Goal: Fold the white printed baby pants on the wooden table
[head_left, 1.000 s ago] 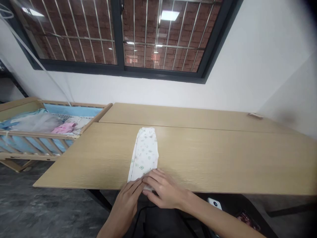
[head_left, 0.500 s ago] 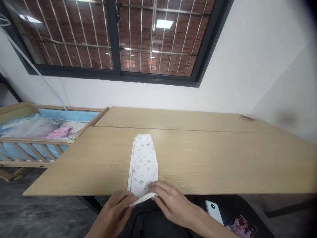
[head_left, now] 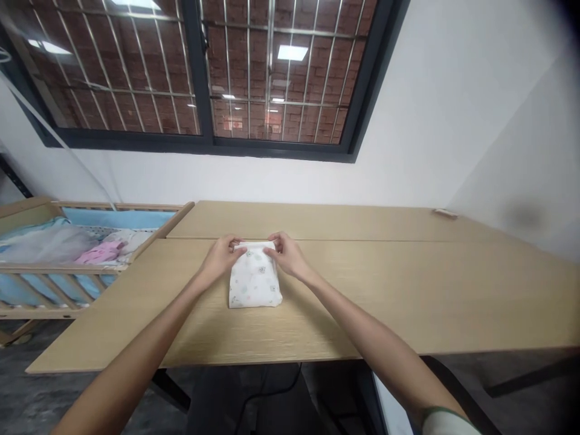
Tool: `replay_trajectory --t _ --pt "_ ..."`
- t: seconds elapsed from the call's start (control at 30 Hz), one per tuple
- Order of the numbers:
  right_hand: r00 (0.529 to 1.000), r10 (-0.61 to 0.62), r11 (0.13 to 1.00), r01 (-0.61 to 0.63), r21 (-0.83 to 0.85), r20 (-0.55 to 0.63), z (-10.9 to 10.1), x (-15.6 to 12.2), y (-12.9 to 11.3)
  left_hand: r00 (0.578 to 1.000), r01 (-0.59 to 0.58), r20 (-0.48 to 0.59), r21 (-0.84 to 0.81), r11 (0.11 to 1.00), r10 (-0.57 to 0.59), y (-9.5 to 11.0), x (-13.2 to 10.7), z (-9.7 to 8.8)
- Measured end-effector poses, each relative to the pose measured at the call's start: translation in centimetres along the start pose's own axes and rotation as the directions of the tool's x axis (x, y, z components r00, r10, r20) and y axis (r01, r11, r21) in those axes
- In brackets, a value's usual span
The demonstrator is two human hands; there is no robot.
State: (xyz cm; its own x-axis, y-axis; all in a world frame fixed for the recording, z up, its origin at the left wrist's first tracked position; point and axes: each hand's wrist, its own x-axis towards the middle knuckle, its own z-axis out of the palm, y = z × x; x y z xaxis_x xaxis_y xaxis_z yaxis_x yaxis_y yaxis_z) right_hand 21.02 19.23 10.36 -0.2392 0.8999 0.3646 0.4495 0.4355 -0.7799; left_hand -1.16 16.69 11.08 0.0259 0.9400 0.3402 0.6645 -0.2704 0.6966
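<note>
A small pair of white baby pants (head_left: 254, 281) with a scattered pastel print lies on the wooden table, folded into a short, nearly rectangular bundle. At its far edge, my left hand (head_left: 222, 257) pinches the left corner between thumb and fingers. My right hand (head_left: 286, 255) grips the far right corner in the same way. Both forearms reach forward over the table's front edge. The underside of the folded cloth is hidden.
The light wooden table (head_left: 385, 290) has a seam across it towards the back. A wooden crib (head_left: 102, 269) with blue lining and pink cloth stands at the left. A small flat white item (head_left: 445, 213) lies at the far right. Behind are a wall and a barred window (head_left: 276, 78).
Both hands have moved from the table's front edge to farther back, carrying the near end of the pants over. The long strip is now a shorter folded bundle.
</note>
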Motion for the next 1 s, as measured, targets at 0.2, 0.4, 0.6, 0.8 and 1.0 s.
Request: replay_trajectory --t 0.2,0.4,0.6,0.8,1.0 --pt "0.976 0.199 0.971 -0.185 -0.154 0.083 3.5 3.2 6.1 0.993 0.106 0.039 0.136 0.985 -0.112 -3.7 3.1 5.0" --pt "0.995 0.033 0.954 -0.005 -0.300 0.089 3.0 1.8 6.7 1.000 0.008 0.005 0.293 0.956 -0.010 -2.6 -2.4 6.7" --pt "0.827 -0.291 0.885 0.423 -0.193 0.481 1.9 -2.2 0.3 0.971 -0.240 0.116 0.547 0.802 0.211 1.7 -13.7 9.9" --pt "0.515 -0.344 0.855 0.517 0.036 0.785 4.8 -6.9 -3.5 0.972 -0.231 0.163 0.538 0.811 0.168 1.8 -16.4 12.1" --pt "0.516 -0.186 0.918 0.395 -0.039 0.836 6.3 -6.6 -1.4 0.981 -0.196 0.094 0.548 0.813 0.172 0.6 -16.2 12.2"
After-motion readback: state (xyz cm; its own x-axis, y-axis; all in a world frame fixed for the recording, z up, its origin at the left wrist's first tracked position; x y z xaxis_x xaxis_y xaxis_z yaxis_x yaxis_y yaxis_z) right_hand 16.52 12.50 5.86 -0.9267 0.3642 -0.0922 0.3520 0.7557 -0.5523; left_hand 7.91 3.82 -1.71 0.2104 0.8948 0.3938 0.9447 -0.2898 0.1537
